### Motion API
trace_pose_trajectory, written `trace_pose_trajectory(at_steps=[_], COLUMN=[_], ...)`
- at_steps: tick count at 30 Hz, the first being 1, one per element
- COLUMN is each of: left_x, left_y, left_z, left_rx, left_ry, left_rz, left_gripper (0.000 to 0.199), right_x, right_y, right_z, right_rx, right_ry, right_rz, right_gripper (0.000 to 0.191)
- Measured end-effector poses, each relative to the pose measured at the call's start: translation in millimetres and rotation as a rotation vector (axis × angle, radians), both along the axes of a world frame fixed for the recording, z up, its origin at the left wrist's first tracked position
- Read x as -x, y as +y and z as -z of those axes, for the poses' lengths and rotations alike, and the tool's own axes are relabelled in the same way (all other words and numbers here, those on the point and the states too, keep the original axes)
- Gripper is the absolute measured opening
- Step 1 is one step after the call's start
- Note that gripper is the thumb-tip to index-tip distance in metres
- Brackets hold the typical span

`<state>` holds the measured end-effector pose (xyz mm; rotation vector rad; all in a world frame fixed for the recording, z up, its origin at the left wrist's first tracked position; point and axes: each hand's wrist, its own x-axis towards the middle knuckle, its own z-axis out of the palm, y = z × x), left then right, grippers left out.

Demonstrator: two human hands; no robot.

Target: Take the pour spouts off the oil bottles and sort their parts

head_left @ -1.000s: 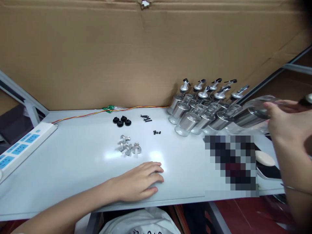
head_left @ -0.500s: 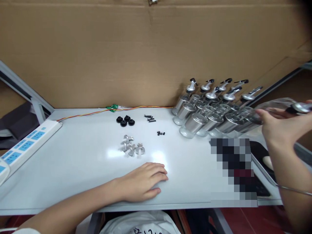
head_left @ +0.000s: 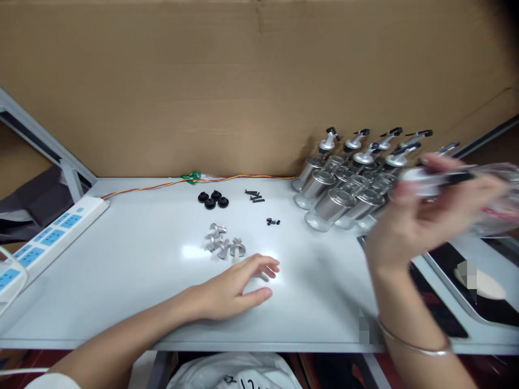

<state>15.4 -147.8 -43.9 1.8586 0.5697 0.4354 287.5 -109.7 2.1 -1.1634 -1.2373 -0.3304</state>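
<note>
My right hand (head_left: 425, 221) is raised over the right side of the table, closed around a silver-and-black bottle pourer spout (head_left: 432, 183); motion blurs both. Behind it stand several glass oil bottles (head_left: 334, 202) with steel sleeves, most topped by silver pourers with black tips. My left hand (head_left: 239, 289) hovers low over the table, fingers apart and curved, holding nothing. Just beyond it lies a group of silver pourer caps (head_left: 225, 243). Farther back are black ribbed stoppers (head_left: 213, 200), thin black pieces (head_left: 254, 196) and tiny black plugs (head_left: 273, 221).
A white power strip (head_left: 52, 237) runs along the left edge. Red and yellow wires (head_left: 162, 186) follow the cardboard wall (head_left: 203, 92) at the back. At right are a clear plastic bag (head_left: 503, 200), a dark flat device (head_left: 440, 302) and a tray (head_left: 466, 302) bearing a pale oval object.
My right hand has swung left from the far right edge, bringing the pourer spout in front of the bottles. My left hand has lifted from the tabletop, its fingers now curved. The view shifted slightly.
</note>
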Motion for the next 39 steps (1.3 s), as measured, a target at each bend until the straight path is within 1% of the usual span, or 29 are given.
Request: trace_pose_trajectory(at_steps=[1, 3, 5, 7, 8, 10, 12, 13, 15, 17, 19, 21, 22, 25, 27, 29, 32, 34, 36, 39], left_x=[1, 1, -1, -5, -7, -11, -13, -14, -13, -12, -12, -12, -12, -12, -11, -11, -10, -10, -10, -11], left_y=[3, 11, 25, 42, 50, 67, 78, 81, 83, 80, 74, 67, 64, 55, 51, 49, 50, 51, 52, 52], left_z=[-0.2, -2.3, -7.3, -13.3, -15.8, -18.6, -18.0, -16.8, -13.7, -11.5, -11.3, -12.9, -14.2, -18.3, -20.5, -22.3, -25.2, -27.3, -29.2, -31.6], left_rx=[0.049, 0.125, 0.152, 0.141, 0.135, 0.136, 0.156, 0.169, 0.204, 0.244, 0.278, 0.291, 0.276, 0.178, 0.128, 0.117, 0.121, 0.140, 0.160, 0.155], left_ry=[-0.059, -0.165, -0.228, -0.252, -0.247, -0.239, -0.276, -0.295, -0.321, -0.315, -0.278, -0.200, -0.158, -0.088, -0.072, -0.048, -0.033, -0.045, -0.044, 0.013], left_rz=[-0.039, -0.126, -0.231, -0.341, -0.379, -0.422, -0.458, -0.467, -0.458, -0.429, -0.414, -0.416, -0.412, -0.337, -0.282, -0.254, -0.227, -0.210, -0.179, -0.166], left_gripper=[0.034, 0.034, 0.038, 0.039, 0.035, 0.026, 0.024, 0.025, 0.027, 0.031, 0.035, 0.039, 0.042, 0.050, 0.050, 0.046, 0.044, 0.044, 0.044, 0.043], right_x=[24, 62, 85, 99, 103, 109, 111, 111, 107, 101, 95, 91, 90, 88, 88, 88, 89, 89, 90, 90], right_y=[0, 1, 4, 8, 9, 11, 10, 9, 6, 5, 6, 7, 7, 8, 7, 6, 3, 2, 2, 3], right_z=[2.3, 9.6, 19.8, 31.3, 36.9, 46.1, 52.0, 53.6, 55.0, 54.8, 54.4, 54.3, 54.4, 54.9, 55.1, 55.5, 57.2, 58.6, 59.8, 60.0], right_rx=[-0.036, 0.095, 0.205, 0.282, 0.320, 0.397, 0.462, 0.481, 0.475, 0.416, 0.347, 0.310, 0.305, 0.308, 0.304, 0.314, 0.357, 0.354, 0.316, 0.275], right_ry=[-0.064, -0.224, -0.280, -0.284, -0.280, -0.270, -0.270, -0.273, -0.283, -0.287, -0.283, -0.269, -0.262, -0.270, -0.308, -0.342, -0.355, -0.364, -0.380, -0.394], right_rz=[-0.026, -0.160, -0.311, -0.403, -0.426, -0.456, -0.501, -0.531, -0.588, -0.607, -0.586, -0.554, -0.543, -0.570, -0.639, -0.716, -0.777, -0.781, -0.764, -0.734], right_gripper=[0.032, 0.021, 0.013, 0.013, 0.013, 0.021, 0.032, 0.034, 0.028, 0.019, 0.013, 0.007, 0.009, 0.027, 0.029, 0.028, 0.036, 0.042, 0.046, 0.045])
